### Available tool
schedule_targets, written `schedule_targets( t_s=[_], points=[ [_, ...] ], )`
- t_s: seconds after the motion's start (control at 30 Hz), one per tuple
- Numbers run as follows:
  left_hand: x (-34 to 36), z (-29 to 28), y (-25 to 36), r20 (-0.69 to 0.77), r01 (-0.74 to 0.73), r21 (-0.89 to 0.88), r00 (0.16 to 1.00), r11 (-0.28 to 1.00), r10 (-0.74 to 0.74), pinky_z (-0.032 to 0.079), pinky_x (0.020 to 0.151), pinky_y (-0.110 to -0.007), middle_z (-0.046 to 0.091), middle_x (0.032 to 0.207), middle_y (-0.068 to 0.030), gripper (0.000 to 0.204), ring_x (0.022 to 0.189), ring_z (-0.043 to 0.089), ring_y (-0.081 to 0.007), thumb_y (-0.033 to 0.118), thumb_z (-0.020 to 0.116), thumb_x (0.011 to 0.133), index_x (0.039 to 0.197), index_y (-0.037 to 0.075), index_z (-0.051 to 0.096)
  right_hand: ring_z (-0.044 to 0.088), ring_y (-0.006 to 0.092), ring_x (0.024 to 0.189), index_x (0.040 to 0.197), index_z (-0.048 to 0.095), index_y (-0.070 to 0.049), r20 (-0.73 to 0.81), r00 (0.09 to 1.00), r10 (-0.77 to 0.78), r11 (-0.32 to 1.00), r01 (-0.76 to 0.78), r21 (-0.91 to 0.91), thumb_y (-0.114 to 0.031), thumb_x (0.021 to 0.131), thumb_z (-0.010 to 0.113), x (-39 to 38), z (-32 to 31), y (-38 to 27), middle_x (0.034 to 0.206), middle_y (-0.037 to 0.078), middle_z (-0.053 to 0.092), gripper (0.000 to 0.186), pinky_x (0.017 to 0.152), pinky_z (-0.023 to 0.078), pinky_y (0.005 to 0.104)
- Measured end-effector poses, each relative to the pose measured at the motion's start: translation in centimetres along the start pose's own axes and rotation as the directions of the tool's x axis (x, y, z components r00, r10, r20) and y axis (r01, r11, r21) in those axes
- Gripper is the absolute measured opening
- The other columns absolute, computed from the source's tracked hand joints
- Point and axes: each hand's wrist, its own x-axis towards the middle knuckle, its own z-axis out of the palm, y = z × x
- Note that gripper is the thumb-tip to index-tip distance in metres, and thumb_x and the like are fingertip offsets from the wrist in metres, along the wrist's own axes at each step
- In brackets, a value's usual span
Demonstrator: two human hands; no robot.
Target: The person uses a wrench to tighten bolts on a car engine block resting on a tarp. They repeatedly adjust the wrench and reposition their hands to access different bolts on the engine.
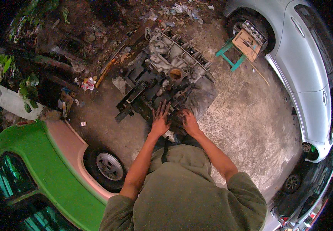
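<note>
A greasy metal engine (176,63) lies in front of me, its pale cast upper section farthest away and its dark, dirty parts nearer. My left hand (161,118) rests on the near dark part, fingers stretched out and holding nothing. Just to its right, my right hand (190,122) is closed with bent fingers at the near edge of the engine; what they hold, if anything, is too dark and small to name. A round brownish opening (176,74) shows in the engine's middle. Long black metal pieces (132,96) stick out at its left side.
A green stool (225,54) with a wooden board (247,45) and metal parts stands at the far right, beside a silver car (301,57). A green and pink car (55,165) is at the near left. Litter (89,83) lies on the ground to the left.
</note>
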Motion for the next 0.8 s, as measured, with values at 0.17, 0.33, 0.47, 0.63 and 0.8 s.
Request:
schedule_targets(
  t_s=[0.17, 0.33, 0.47, 0.63, 0.8],
  points=[
    [-0.2, 0.2, -0.1, -0.035, -0.018, -0.004, 0.999, 1.000, 0.018, 0.012, 0.113, -0.060, 0.013, 0.158, -0.0052, 0.090, 0.144, 0.014, -0.0296, 0.015, 0.065, 0.075, 0.151, 0.020, 0.017, 0.062, 0.0271, 0.079, 0.114, 0.050, -0.007, -0.204, 0.805, 0.556, 0.654, -0.272, 0.706, -0.006, 0.094, 0.048, 1.8, 3.6, 5.3, 0.085, 0.012, 0.062, 0.020, 0.067, 0.047, 0.0369],
    [0.0, 0.4, -0.2, -0.046, -0.040, 0.025, 0.998, 0.999, 0.041, 0.011, 0.113, -0.060, 0.013, 0.158, -0.0054, 0.089, 0.145, 0.014, -0.0297, 0.017, 0.064, 0.076, 0.151, 0.020, 0.016, 0.059, 0.0208, 0.071, 0.114, 0.049, -0.011, 0.061, 0.678, 0.733, 0.224, -0.324, 0.919, -0.011, 0.095, 0.047, 4.6, 4.3, 9.1, 0.087, 0.007, 0.061, 0.020, 0.060, 0.047, 0.0328],
    [0.0, 0.2, -0.3, -0.064, -0.047, 0.030, 0.997, 0.998, 0.049, 0.011, 0.113, -0.059, 0.013, 0.158, -0.0052, 0.087, 0.145, 0.013, -0.0296, 0.019, 0.063, 0.078, 0.152, 0.020, 0.016, 0.062, 0.0248, 0.079, 0.120, 0.048, -0.009, 0.255, 0.588, 0.767, -0.002, -0.396, 0.918, -0.006, 0.090, 0.044, 6.3, 3.1, 6.7, 0.099, 0.007, 0.062, 0.030, 0.064, 0.052, 0.0373],
    [-0.2, -0.2, 0.3, -0.038, -0.014, 0.024, 0.999, 1.000, 0.015, 0.012, 0.113, -0.059, 0.013, 0.158, -0.0041, 0.086, 0.145, 0.014, -0.0301, 0.018, 0.062, 0.079, 0.152, 0.020, 0.016, 0.062, 0.0219, 0.072, 0.111, 0.055, -0.009, 0.350, 0.592, 0.726, -0.112, -0.400, 0.910, -0.005, 0.092, 0.043, 6.8, 2.2, 5.2, 0.093, 0.007, 0.063, 0.023, 0.055, 0.050, 0.0326],
    [0.1, -0.8, 0.8, -0.028, -0.003, -0.001, 1.000, 1.000, 0.003, 0.013, 0.113, -0.058, 0.013, 0.158, -0.0035, 0.088, 0.144, 0.015, -0.0304, 0.014, 0.062, 0.077, 0.151, 0.021, 0.017, 0.064, 0.0242, 0.077, 0.115, 0.053, -0.010, 0.502, 0.546, 0.670, -0.239, -0.482, 0.843, -0.008, 0.095, 0.039, 6.7, 3.4, 8.5, 0.102, 0.007, 0.065, 0.025, 0.054, 0.051, 0.0357]
  ],
)
